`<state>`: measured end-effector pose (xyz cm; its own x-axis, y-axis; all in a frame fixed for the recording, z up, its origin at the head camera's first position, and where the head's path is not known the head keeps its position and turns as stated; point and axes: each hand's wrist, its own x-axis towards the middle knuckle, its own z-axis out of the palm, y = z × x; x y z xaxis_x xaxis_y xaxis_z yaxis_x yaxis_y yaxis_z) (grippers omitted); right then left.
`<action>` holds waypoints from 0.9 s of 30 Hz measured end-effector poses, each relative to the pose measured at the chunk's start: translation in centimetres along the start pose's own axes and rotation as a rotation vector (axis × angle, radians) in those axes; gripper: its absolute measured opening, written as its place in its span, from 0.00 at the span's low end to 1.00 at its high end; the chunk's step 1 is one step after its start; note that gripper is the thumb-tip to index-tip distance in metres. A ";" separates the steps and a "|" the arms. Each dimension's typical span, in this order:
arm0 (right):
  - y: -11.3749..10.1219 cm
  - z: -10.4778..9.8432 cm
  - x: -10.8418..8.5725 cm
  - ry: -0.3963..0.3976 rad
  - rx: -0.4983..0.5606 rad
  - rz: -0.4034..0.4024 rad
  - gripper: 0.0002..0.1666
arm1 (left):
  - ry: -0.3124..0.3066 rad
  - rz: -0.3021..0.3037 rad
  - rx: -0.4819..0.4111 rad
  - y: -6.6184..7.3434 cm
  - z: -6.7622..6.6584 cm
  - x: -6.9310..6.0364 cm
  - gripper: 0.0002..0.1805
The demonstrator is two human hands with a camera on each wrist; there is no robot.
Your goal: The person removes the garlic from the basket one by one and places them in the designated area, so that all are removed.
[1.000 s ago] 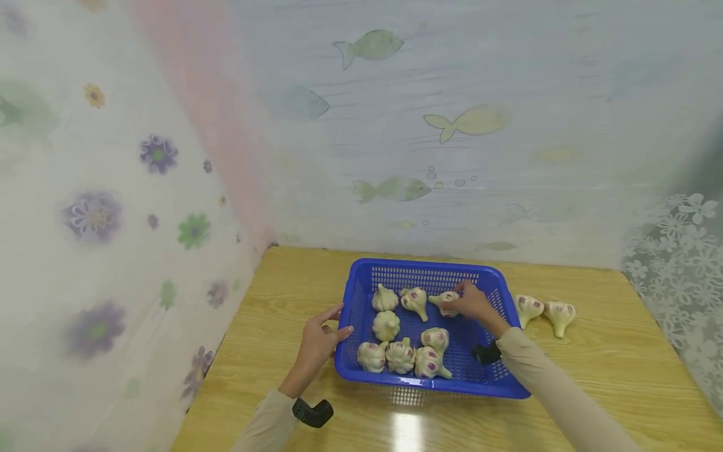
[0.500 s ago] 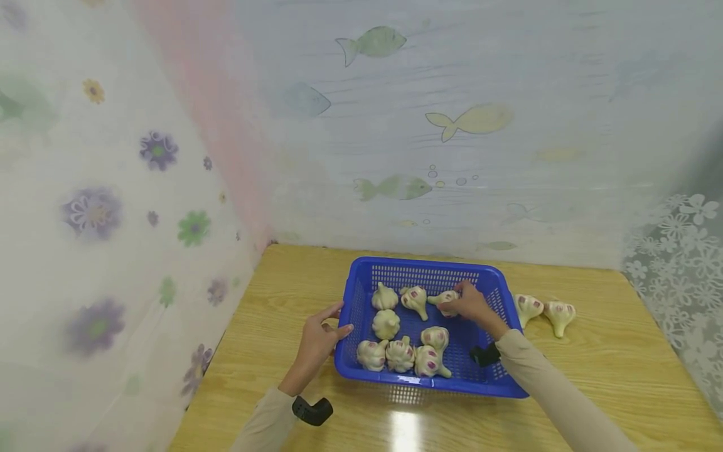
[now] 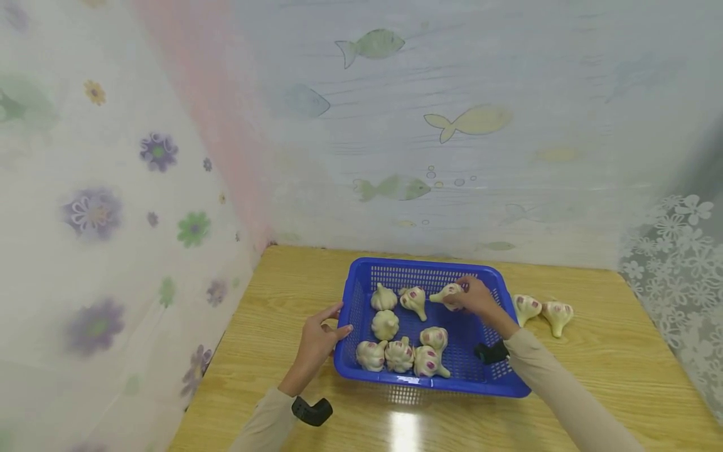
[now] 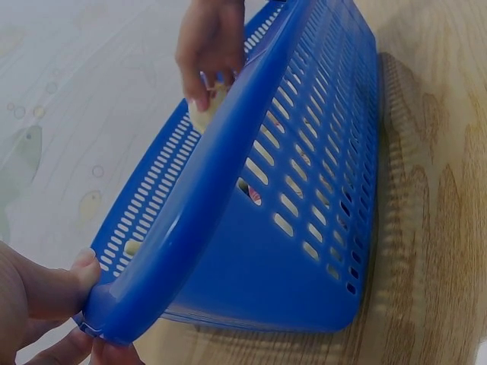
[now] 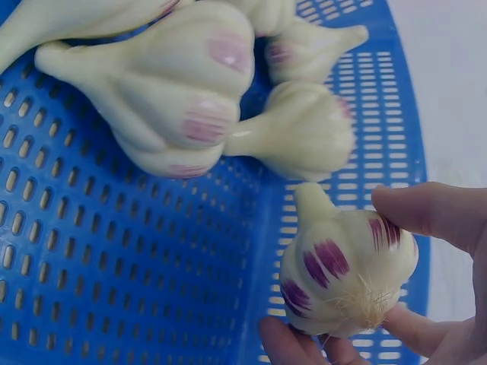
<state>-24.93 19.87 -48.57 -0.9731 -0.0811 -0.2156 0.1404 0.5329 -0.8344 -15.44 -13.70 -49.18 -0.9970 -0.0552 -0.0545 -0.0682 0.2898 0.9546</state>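
In the head view, a blue basket (image 3: 435, 384) on the bench (image 3: 277, 289) is gripped at its left side by the left hand (image 3: 317, 340); inside, toward the back right, a garlic bulb (image 3: 448, 294) is pinched by the right hand (image 3: 479, 297). From the left wrist, the rim (image 4: 183, 213) is seen clasped. From the right wrist, other bulbs (image 5: 163, 95) are shown nearby.

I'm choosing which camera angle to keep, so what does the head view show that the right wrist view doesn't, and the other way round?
Only the head view: the left hand gripping the basket's left rim, two garlic bulbs on the table beyond its right side, and the fish drawings and flower drawings on the walls.

Only the right wrist view: the root tuft on the held bulb.

Both: the right hand holding a garlic bulb, the blue basket, and other bulbs inside it.
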 end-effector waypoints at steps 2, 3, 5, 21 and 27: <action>-0.3 -0.3 -0.3 -0.011 0.013 -0.012 0.35 | 0.000 -0.004 -0.003 0.0 0.0 0.0 0.28; -0.3 -0.5 -0.4 -0.018 0.021 -0.020 0.35 | 0.001 -0.006 -0.003 0.0 0.0 0.0 0.28; -0.5 -0.8 -0.7 -0.027 0.031 -0.027 0.34 | 0.002 -0.008 0.001 -0.1 0.0 0.0 0.28; -1.7 -2.9 -2.5 -0.051 0.099 -0.095 0.37 | 0.012 -0.007 0.007 0.2 0.0 -0.1 0.28; -2.0 -3.5 -3.3 -0.056 0.119 -0.121 0.36 | 0.009 0.001 0.003 0.3 0.0 -0.1 0.28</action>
<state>-22.67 22.04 -44.39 -0.9731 -0.1866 -0.1351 0.0471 0.4131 -0.9095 -15.31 -13.63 -48.85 -0.9966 -0.0640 -0.0511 -0.0677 0.2931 0.9537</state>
